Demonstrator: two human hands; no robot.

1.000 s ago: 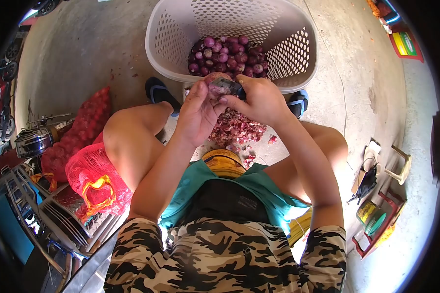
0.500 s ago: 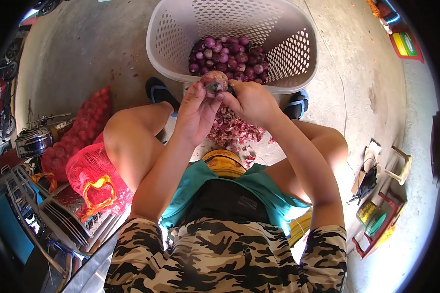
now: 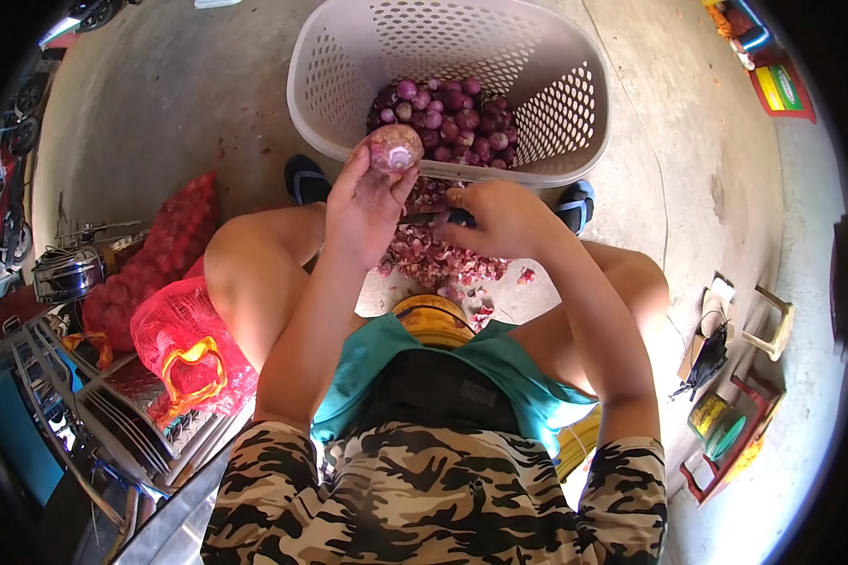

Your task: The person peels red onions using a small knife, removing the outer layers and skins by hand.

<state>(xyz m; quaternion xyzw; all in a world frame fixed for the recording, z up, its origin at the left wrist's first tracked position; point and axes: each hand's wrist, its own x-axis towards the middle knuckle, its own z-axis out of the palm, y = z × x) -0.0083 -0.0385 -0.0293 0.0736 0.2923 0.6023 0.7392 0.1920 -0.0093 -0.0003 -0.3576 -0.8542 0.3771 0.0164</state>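
Note:
An onion point(image 3: 395, 149) with a pale cut end facing up is held in the fingertips of my left hand point(image 3: 367, 209), just in front of the basket. My right hand point(image 3: 501, 219) is closed around the dark handle of a knife point(image 3: 462, 217), whose blade points left toward my left wrist, apart from the onion. Beyond both hands, a light grey perforated basket point(image 3: 582, 175) contains many peeled purple onions point(image 3: 466, 120). Reddish onion skins point(image 3: 443, 259) lie in a pile on the floor beneath my hands.
Red mesh sacks point(image 3: 168, 247) of onions lie at the left beside a metal frame point(image 3: 113, 414). Sandalled feet flank the basket's near side. A red rack point(image 3: 740, 438) and a beige stool point(image 3: 771, 322) are at the right.
The onion and knife have come apart. My left hand has tilted the onion so its cut end shows, while my right hand has moved the knife down toward me.

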